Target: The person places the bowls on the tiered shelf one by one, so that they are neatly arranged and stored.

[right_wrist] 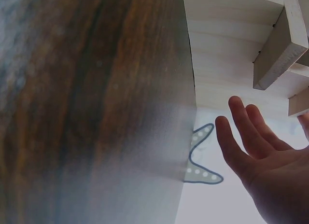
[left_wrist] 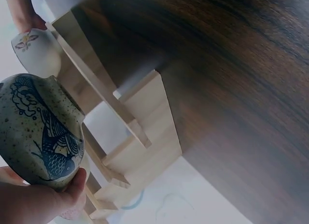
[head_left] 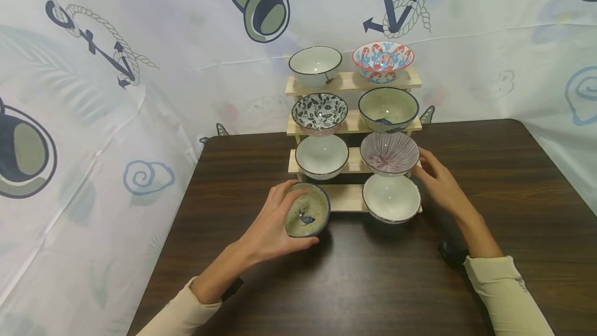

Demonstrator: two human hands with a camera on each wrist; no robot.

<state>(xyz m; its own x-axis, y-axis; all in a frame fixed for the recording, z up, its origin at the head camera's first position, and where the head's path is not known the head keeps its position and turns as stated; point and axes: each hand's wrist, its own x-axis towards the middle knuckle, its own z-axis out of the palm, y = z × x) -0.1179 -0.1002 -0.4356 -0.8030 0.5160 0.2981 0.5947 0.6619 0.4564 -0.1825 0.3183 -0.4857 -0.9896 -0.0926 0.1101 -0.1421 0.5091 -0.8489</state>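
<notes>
My left hand [head_left: 275, 222] grips a speckled green bowl [head_left: 313, 217] by its sides, thumb low and fingers over the far rim. A blue fish pattern on this bowl's outside [left_wrist: 46, 132] shows in the left wrist view. The bowl is tilted at the lower left of a stepped wooden rack [head_left: 345, 198]. At the rack's right side is my right hand [head_left: 440, 185], close to the purple-striped bowl [head_left: 389, 152] and the lower white bowl [head_left: 392, 198]. Its fingers [right_wrist: 244, 127] are extended in the right wrist view; whether they touch the rack is unclear.
Higher steps hold a white bowl [head_left: 322, 155], a black-leaf bowl [head_left: 319, 112], a green bowl [head_left: 389, 108], a dark-rimmed white bowl [head_left: 315, 64] and a red-and-blue bowl [head_left: 383, 60]. The rack stands on a dark wooden table [head_left: 345, 284], before a printed cloth [head_left: 186, 66].
</notes>
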